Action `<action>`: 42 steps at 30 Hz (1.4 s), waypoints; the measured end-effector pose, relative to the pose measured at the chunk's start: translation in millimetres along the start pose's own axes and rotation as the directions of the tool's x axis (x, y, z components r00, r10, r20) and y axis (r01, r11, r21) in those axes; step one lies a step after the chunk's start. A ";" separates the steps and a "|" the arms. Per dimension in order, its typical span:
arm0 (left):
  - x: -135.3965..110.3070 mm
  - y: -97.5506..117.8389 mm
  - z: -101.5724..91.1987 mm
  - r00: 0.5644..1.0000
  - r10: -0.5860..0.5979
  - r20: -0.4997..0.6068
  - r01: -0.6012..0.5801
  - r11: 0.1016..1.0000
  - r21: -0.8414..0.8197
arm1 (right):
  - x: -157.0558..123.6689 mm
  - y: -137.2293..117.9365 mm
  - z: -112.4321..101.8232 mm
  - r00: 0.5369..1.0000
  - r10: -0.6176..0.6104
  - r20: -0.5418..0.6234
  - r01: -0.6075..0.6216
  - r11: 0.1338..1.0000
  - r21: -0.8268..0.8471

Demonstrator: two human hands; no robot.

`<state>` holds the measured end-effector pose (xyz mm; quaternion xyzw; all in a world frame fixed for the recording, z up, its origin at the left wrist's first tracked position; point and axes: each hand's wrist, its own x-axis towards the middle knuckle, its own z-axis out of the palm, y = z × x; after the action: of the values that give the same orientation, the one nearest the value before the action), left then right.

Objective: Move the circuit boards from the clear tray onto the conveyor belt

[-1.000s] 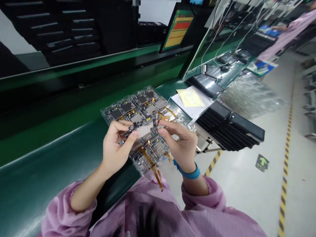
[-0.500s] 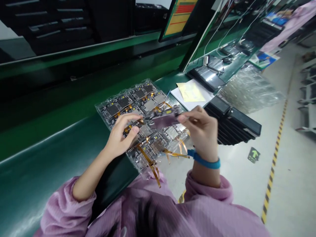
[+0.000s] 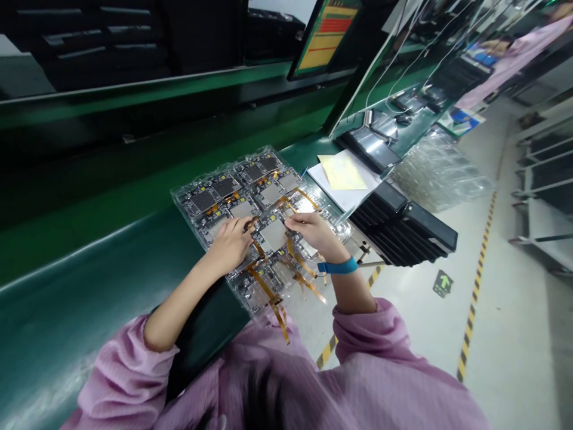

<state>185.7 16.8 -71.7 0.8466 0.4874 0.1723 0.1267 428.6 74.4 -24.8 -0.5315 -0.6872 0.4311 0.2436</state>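
Note:
A clear plastic tray (image 3: 197,194) of several small circuit boards with orange flex cables lies on the green conveyor belt (image 3: 89,280), its near end hanging past the belt's edge. One circuit board (image 3: 273,232) with a silver shield sits in a middle pocket of the tray. My left hand (image 3: 230,243) pinches its left edge with fingertips down on the tray. From the other side, my right hand (image 3: 313,234), with a blue wrist strap, pinches the board's right edge. Orange cables (image 3: 268,292) trail from the near boards toward me.
White papers topped by a yellow sheet (image 3: 342,173) lie right of the tray. Beside them is a stack of black trays (image 3: 403,224), then clear empty trays (image 3: 443,173). A monitor (image 3: 324,33) stands behind. A person in pink (image 3: 514,54) works far right.
The board that both hands held up above the tray has come down into a middle pocket. My right hand has dropped and moved left with it; my left hand stayed low on the tray.

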 end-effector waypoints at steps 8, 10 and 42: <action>7.8 -12.3 -3.2 0.999 0.016 -0.038 -0.018 0.998 -0.059 | 1.3 12.3 -0.9 0.994 0.094 -0.049 -0.096 0.994 -0.054; 8.4 -13.4 -2.6 1.000 0.008 -0.025 -0.010 0.995 -0.097 | 1.4 13.9 -2.5 0.994 0.096 -0.052 -0.100 0.993 -0.065; 6.6 -13.1 -10.2 0.979 -0.069 0.190 0.120 0.956 -0.268 | 7.4 -2.8 18.3 0.975 0.103 -0.199 -0.204 0.778 -0.595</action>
<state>174.3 29.4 -66.4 0.8080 0.4851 0.1562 0.2956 410.3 75.0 -32.6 -0.6678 -0.7227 0.1615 0.0754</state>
